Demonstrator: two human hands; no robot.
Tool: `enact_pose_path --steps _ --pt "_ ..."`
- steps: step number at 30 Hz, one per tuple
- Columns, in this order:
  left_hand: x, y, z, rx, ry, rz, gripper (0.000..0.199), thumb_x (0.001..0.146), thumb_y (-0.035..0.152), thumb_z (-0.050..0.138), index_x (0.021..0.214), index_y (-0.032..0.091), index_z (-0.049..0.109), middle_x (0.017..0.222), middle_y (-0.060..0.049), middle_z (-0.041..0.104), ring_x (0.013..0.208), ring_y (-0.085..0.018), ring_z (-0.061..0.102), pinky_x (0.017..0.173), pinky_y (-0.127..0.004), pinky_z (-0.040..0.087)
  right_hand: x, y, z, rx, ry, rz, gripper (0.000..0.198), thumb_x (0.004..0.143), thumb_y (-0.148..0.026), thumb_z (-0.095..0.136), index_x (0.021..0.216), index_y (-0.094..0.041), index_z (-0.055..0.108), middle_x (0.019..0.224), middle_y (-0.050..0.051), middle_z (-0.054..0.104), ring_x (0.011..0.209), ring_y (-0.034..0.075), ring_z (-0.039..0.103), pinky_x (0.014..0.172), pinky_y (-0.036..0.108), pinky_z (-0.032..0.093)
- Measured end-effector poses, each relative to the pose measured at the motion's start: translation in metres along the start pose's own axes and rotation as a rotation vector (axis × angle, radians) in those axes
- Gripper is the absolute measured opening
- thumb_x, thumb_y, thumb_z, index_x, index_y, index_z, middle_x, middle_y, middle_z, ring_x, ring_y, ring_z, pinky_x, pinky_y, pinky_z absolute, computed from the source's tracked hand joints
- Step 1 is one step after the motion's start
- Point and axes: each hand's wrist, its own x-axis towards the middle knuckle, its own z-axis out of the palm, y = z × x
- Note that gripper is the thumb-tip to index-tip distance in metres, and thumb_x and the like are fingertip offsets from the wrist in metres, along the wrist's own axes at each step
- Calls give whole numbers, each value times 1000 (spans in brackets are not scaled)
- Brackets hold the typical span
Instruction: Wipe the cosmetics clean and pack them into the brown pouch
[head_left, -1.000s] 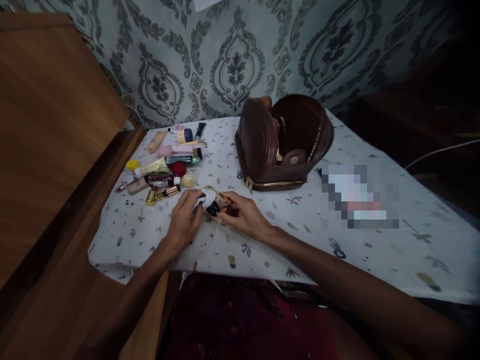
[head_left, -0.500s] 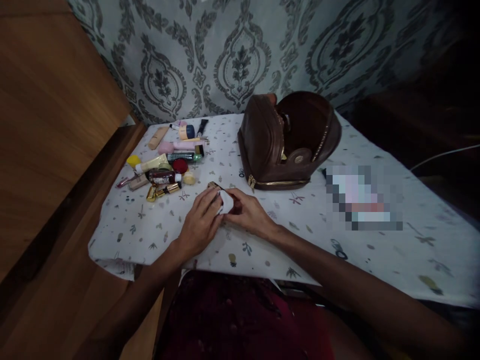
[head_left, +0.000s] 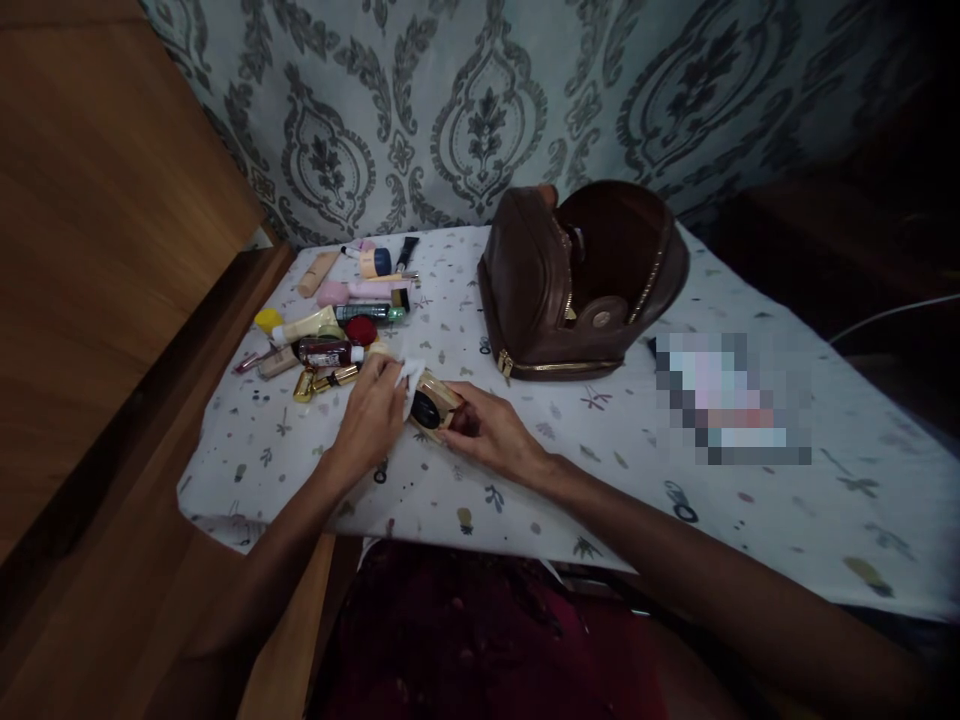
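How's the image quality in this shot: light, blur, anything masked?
Head view: dim light, upper right corner nearly black; head view: the brown bag has a shadowed interior; head view: a pixelated patch hides something right of the bag; head view: the left hand and white cloth look slightly soft.

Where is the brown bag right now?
In the head view, the brown bag sits right of centre on the table, beyond the right hand, before the patterned backdrop.
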Motion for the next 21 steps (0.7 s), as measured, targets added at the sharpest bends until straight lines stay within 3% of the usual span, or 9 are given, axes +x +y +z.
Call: enact_pose_path --steps 3,6,9,13,18,21 --pt "-3 -1 1 -15 10 -2 19 97 15 37 89 16 54 93 -7 52 89 -20 52 83 -33 47 0 1 -1 -27 -8 -29 49 80 -25 67 128 -20 57 103 7 69 82 20 65 75 36 56" --pt "-8 0 3 14 60 78 19 96 14 40 104 14 57 105 -10 53 98 -21 52 88 -35 48 0 3 0 -49 6 -32 50 79 -25 69 128 -21 57 104 7 69 85 21 66 78 37 56" --pt "-12 5 5 108 95 179 26 95 12 41 115 15 57 114 -13 52 107 -24 51 90 -39 48 -1 5 3 -26 20 3 48 78 -23 69 124 -21 58 93 4 68 77 19 65 71 33 55" --pt "-16 18 4 132 42 296 30 94 10 41 118 17 57 117 -12 53 109 -24 50 92 -40 49 -1 6 2 3 15 22 43 78 -23 69 120 -20 60 82 1 66 67 16 63 65 30 54" --pt "-19 28 1 94 -33 408 38 92 3 38 121 18 55 120 -13 53 111 -25 48 91 -41 51 2 4 -2 -61 54 -101 47 74 -22 72 120 -20 61 113 7 70 100 24 66 87 39 54" --pt "-19 25 2 60 -37 400 41 90 2 37 124 18 55 121 -13 52 112 -25 48 93 -43 50 2 5 -1 -61 48 -76 43 76 -22 70 118 -21 61 105 6 71 93 22 67 83 37 55"
